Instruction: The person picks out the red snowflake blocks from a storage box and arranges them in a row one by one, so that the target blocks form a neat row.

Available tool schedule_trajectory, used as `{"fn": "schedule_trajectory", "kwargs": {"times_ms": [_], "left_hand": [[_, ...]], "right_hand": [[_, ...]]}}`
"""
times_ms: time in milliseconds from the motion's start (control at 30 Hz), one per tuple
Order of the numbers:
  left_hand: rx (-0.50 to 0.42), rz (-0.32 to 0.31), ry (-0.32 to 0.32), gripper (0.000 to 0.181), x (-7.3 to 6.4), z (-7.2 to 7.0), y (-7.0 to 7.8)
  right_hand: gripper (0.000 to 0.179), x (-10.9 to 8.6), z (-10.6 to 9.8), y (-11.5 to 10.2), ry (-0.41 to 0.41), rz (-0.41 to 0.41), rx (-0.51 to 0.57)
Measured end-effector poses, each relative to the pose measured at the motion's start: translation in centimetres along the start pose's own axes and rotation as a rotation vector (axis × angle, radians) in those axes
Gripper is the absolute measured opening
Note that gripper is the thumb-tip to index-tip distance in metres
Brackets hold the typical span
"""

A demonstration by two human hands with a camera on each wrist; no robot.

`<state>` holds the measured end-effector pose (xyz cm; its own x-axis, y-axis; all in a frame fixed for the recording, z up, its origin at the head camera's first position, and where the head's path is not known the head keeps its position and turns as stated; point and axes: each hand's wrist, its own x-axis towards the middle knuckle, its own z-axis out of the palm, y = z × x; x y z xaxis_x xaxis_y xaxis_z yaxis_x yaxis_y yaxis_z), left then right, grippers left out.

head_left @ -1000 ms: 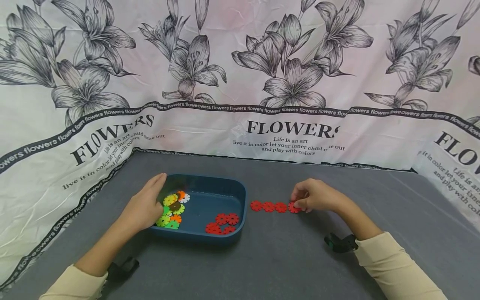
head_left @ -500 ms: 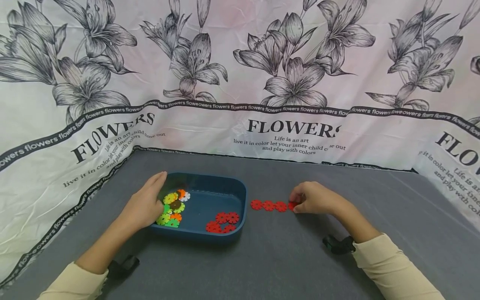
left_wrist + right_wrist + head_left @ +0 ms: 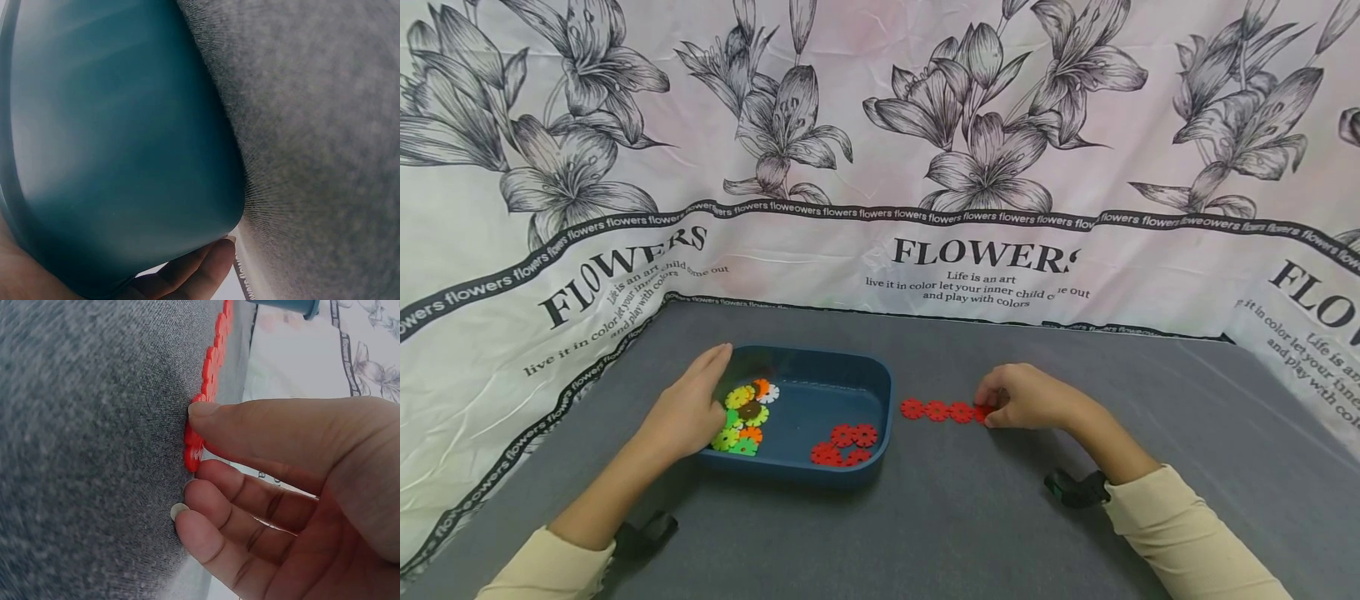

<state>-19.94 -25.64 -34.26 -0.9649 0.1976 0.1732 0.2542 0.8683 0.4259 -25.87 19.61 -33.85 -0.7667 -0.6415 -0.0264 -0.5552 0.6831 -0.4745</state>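
Observation:
My left hand [image 3: 681, 412] grips the left end of a dark blue plastic tub [image 3: 797, 472]. In the left wrist view its fingers [image 3: 212, 265] curl by the tub's outer wall [image 3: 125, 137]. On the grey cloth to the tub's right lies a straight row of red flower-shaped discs [image 3: 936, 410]. At the row's right end my right hand [image 3: 1030, 397] pinches a red disc [image 3: 982, 413], mostly covered by the fingertips in the head view. From the right wrist, the thumb presses on this disc [image 3: 194, 457], low against the cloth and in line with the row.
Inside the tub, more red discs [image 3: 842, 435] lie at the front right. Yellow, green, orange, white and brown discs [image 3: 748, 412] are heaped at its left. A white floral cloth [image 3: 820, 275] hangs behind the grey table surface [image 3: 925, 525].
My right hand has shifted slightly left with the pinched disc, which is now more hidden behind the fingertips. The left hand and the tub have stayed put.

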Motion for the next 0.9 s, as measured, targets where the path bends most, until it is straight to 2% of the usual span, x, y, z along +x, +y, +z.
{"fn": "schedule_trajectory", "kwargs": {"times_ms": [267,900], "left_hand": [[-0.002,-0.004,0.000,0.078,0.00,0.00,-0.02],[-0.001,-0.003,-0.008,0.079,0.01,-0.02,-0.08]], "right_hand": [[0.016,-0.09,-0.06,-0.25,-0.017,0.005,0.018],[0.015,-0.07,0.00,-0.12,0.007,-0.005,-0.001]]}}
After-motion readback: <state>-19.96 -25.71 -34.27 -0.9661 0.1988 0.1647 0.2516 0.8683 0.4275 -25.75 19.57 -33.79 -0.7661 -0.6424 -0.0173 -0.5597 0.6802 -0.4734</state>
